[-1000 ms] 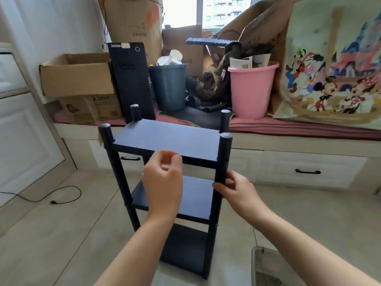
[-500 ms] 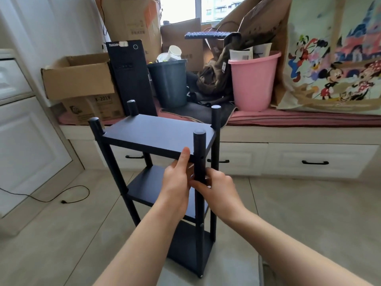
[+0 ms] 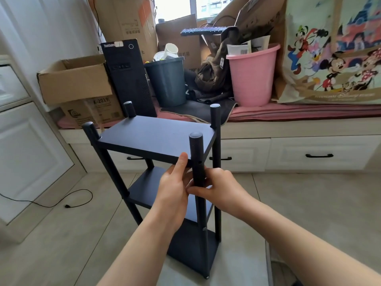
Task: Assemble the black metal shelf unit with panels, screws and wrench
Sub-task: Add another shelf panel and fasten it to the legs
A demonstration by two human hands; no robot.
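The black shelf unit (image 3: pixel 152 137) stands upright on the tiled floor, with three panels fixed between its posts. Both hands are at the near right post (image 3: pixel 196 149), just below the top panel. My left hand (image 3: pixel 173 190) has its thumb raised against that panel's front edge, and its fingers are hidden behind the post. From the right, my right hand (image 3: pixel 220 186) curls its fingers round the post. A small hole shows in the post above my hands. No wrench or screw is visible.
A window bench behind the shelf holds a pink bucket (image 3: pixel 251 79), a dark bin (image 3: pixel 167 81), a computer tower (image 3: pixel 127 75) and cardboard boxes (image 3: pixel 76 79). White cabinets (image 3: pixel 26 151) stand at the left. A black cable (image 3: pixel 68 203) lies on the floor.
My left hand moved right from the top panel's front to the near right post. My right hand closed round that post. The shelf now shows more corner-on than a second ago.
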